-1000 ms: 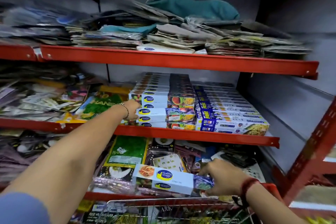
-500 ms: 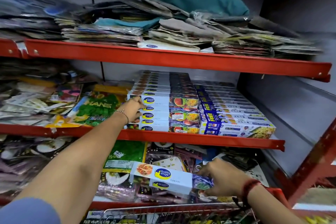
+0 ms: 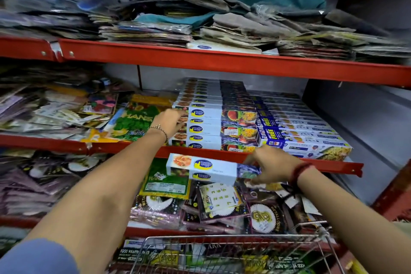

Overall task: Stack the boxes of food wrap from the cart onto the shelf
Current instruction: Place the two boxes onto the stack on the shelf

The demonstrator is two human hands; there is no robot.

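Below the red metal shelf (image 3: 200,153), the right hand (image 3: 272,168) grips a long white cardboard box (image 3: 204,168) with food pictures. The left hand (image 3: 170,121) touches the stacked boxes (image 3: 213,127), fingers loose.

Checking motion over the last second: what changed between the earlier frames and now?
The right hand has lifted the white food wrap box from low in front of the bottom shelf to the red edge of the middle shelf, still gripping its right end. The left hand stays on the left end of the white box stack. The blue box stack and wire cart are unchanged.
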